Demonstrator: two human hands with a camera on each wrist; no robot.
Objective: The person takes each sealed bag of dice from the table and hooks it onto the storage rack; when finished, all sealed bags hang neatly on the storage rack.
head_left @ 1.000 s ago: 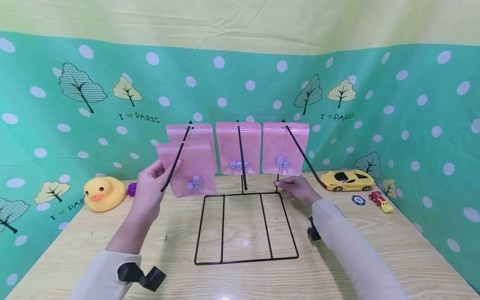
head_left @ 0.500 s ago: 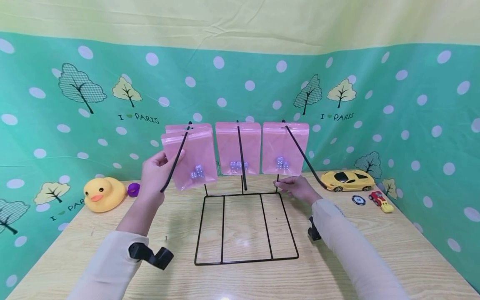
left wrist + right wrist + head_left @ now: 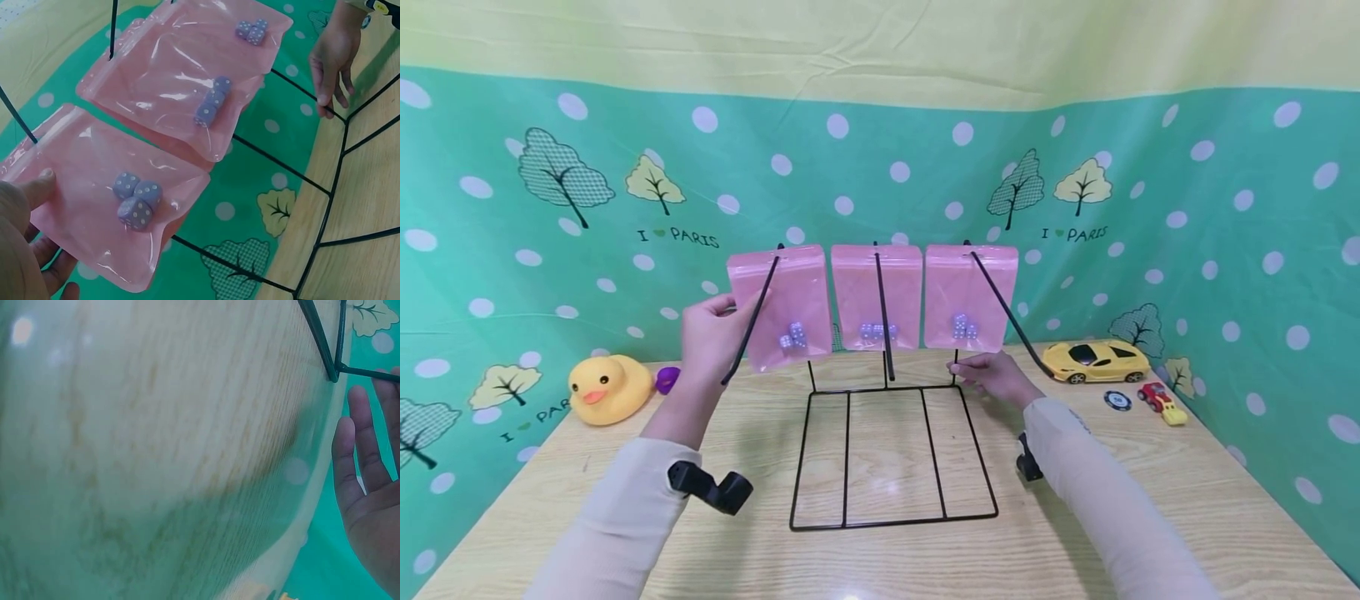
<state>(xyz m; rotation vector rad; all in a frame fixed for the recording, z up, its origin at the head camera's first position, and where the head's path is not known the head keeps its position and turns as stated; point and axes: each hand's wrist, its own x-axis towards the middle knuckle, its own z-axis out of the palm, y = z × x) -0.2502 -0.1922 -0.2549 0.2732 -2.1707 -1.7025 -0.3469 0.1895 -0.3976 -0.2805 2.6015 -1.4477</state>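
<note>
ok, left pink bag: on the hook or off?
On. The left pink bag hangs from the left prong, level with its neighbours; the left hand pinches its edge.

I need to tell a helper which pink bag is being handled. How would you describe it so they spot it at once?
Find the black wire rack in the middle of the wooden table; three pink zip bags of dice hang side by side from its prongs. It is the leftmost bag, nearest the yellow rubber duck. Only this one has the left hand pinching its edge.
</note>
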